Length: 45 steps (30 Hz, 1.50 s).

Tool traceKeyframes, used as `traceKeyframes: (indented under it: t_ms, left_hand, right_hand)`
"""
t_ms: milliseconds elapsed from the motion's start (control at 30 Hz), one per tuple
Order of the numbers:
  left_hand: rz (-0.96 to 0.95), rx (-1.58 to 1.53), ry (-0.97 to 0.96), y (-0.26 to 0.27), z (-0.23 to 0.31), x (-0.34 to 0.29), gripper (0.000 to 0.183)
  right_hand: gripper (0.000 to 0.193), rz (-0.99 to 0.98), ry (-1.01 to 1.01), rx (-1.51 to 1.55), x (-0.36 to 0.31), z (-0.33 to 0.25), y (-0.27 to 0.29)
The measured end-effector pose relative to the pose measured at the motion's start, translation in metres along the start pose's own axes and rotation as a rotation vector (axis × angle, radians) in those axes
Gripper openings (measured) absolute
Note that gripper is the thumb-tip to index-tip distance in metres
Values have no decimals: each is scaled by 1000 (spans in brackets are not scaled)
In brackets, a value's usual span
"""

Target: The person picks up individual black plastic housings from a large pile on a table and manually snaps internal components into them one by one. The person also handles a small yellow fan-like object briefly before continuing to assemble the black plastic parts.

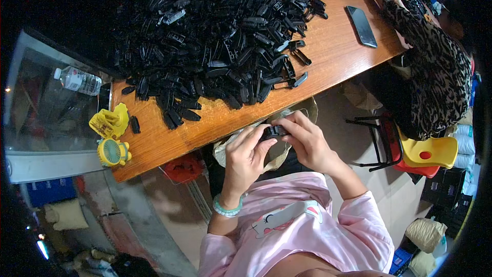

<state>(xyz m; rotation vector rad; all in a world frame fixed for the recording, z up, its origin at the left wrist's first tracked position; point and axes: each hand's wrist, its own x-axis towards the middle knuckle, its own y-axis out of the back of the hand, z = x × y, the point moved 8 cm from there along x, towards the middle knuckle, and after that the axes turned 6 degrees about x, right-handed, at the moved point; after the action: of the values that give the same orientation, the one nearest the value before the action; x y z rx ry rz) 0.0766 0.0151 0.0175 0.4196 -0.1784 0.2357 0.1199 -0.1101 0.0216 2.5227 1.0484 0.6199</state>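
Both of my hands pinch one small black plastic part (274, 132) in front of my body, just off the table's near edge. My left hand (245, 156), with a pale green bracelet (228, 206) on its wrist, grips the part's left end between thumb and fingers. At the other end, the fingers of my right hand (306, 141) close on it from the right. The part's finer shape is partly covered by my fingertips. Beyond my hands, a large heap of similar black plastic parts (220, 46) spreads over the wooden table (338, 54).
A phone (362, 26) lies on the table at the right. A yellow toy-like fan (113, 152) and a yellow holder (110, 121) sit at the left corner, near a plastic bottle (78, 80). Another person (430, 66) sits at the right, beside a yellow-and-red chair (428, 151).
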Motion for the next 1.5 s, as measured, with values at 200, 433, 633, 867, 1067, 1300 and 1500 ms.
traceKeyframes:
  t_ms: [200, 433, 633, 867, 1067, 1300, 1500]
  left_hand:
    - [33, 211, -219, 2, 23, 2, 20]
    - [206, 108, -117, -8, 13, -3, 30]
    - [115, -573, 308, -14, -31, -14, 28]
    - [-94, -699, 300, -18, -37, -9, 25]
    - [189, 456, -233, 26, -28, 30, 22]
    - [-13, 932, -322, 10, -38, 41, 30]
    - [116, 849, -478, 13, -32, 26, 29]
  right_hand:
    - [52, 61, 240, -209, 0, -16, -4]
    - [52, 173, 148, -244, 3, -8, -5]
    - [40, 277, -52, 59, 7, 5, 2]
    - [25, 273, -148, 601, -4, 37, 1]
    - [26, 25, -182, 197, 12, 33, -3]
    - [35, 436, -48, -658, 28, 57, 64]
    - [28, 248, 3, -505, 18, 70, 60]
